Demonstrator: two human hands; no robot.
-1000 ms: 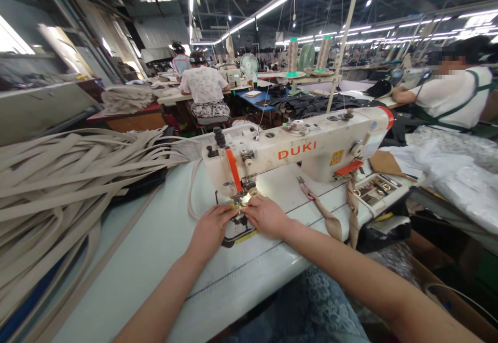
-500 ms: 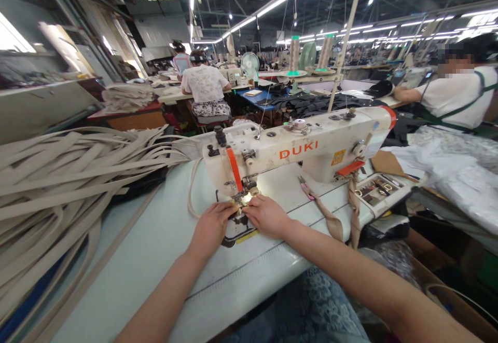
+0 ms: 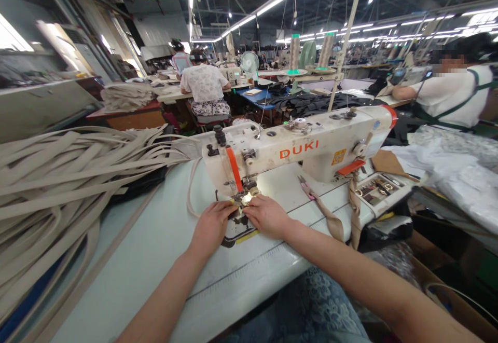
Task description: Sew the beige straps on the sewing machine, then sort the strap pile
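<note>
My left hand [image 3: 212, 224] and my right hand [image 3: 269, 217] meet at the needle area of a white sewing machine [image 3: 327, 152] marked DUKI. Both have their fingertips pinched together beside the presser foot. Whatever lies between the fingers is too small and covered to make out. A pale narrow strap [image 3: 191, 192] curves behind the left hand, up towards the machine's head. Under the wrists runs the pale machine table [image 3: 171, 244], with a ruler scale printed along it.
Beige straps [image 3: 73, 172] lie heaped at the left. Right of the needle are pink-handled snips [image 3: 307, 189] tied to a tan ribbon [image 3: 333, 224], and a small parts tray [image 3: 400, 192]. White plastic bags [image 3: 462, 172] lie far right. Other people sit at machines beyond.
Both hands stay at the needle, nearly unmoved. The co-worker at the right has shifted slightly to the left.
</note>
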